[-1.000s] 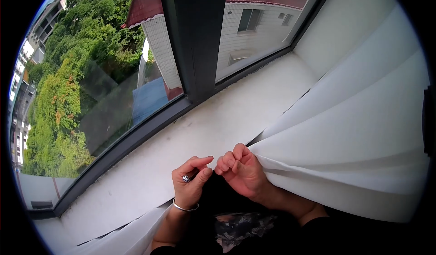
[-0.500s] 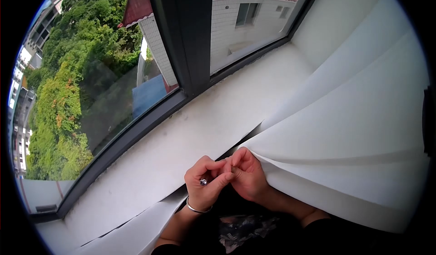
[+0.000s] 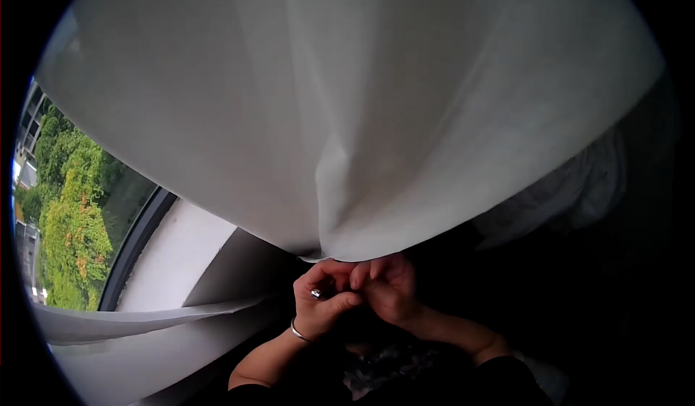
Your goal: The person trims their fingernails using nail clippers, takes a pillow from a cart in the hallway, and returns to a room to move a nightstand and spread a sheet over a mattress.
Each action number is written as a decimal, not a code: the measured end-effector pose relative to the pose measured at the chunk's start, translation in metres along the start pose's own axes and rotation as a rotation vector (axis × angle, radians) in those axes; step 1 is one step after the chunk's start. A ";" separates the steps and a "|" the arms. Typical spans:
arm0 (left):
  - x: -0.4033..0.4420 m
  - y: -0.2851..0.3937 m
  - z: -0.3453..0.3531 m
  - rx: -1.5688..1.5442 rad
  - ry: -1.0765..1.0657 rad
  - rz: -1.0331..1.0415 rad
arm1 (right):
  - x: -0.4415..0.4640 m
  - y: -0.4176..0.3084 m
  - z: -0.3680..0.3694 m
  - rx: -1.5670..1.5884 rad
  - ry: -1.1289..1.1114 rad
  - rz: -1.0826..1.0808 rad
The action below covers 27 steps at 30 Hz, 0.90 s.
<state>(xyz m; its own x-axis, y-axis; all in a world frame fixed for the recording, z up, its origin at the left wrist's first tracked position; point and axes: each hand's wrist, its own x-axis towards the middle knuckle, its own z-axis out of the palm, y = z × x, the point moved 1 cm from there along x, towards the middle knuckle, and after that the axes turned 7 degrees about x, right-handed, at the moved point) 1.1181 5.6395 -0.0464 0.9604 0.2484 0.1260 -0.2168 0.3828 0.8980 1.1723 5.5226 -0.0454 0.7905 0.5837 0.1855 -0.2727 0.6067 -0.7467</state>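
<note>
A white curtain point(image 3: 405, 102) hangs across most of the view, its folds gathering at its lower edge. Just under that edge my left hand point(image 3: 323, 297), with a ring and a silver bracelet, is closed with thumb and fingers curled. What it holds, if anything, is hidden. Touching it on the right, my right hand point(image 3: 387, 286) has its fingers bent in at the curtain's edge; the thing between them is too small to make out.
At the left, the dark window frame point(image 3: 137, 247) and the white sill point(image 3: 177, 250) show, with trees outside. A second curtain part point(image 3: 145, 355) spreads at the lower left. Pale crumpled cloth point(image 3: 565, 196) lies in the dark at the right.
The view has turned right, away from the window, and the curtain now fills the upper part. My hands came together from slightly apart and remain touching.
</note>
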 end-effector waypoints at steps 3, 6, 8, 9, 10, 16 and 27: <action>-0.003 -0.026 0.071 0.173 -0.128 0.052 | -0.042 -0.055 -0.034 -0.071 0.003 -0.163; -0.004 -0.063 0.129 0.222 -0.309 0.092 | -0.090 -0.092 -0.076 -0.029 0.096 -0.284; -0.003 -0.088 0.166 0.224 -0.404 0.109 | -0.119 -0.113 -0.103 0.006 0.153 -0.374; 0.003 -0.090 0.199 0.204 -0.476 0.112 | -0.130 -0.143 -0.113 -0.003 0.184 -0.401; 0.005 -0.100 0.221 0.186 -0.547 0.112 | -0.142 -0.157 -0.125 0.072 0.194 -0.444; 0.013 -0.140 0.331 0.121 -0.852 0.053 | -0.203 -0.216 -0.183 0.148 0.396 -0.653; 0.056 -0.280 0.585 -0.076 -1.081 0.034 | -0.278 -0.376 -0.359 -0.114 0.642 -0.972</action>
<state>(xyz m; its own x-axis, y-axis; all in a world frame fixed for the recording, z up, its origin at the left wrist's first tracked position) 1.3352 5.0263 -0.0440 0.5918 -0.6414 0.4883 -0.2207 0.4537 0.8634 1.2519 4.9384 -0.0462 0.7803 -0.4986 0.3776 0.6238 0.5772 -0.5270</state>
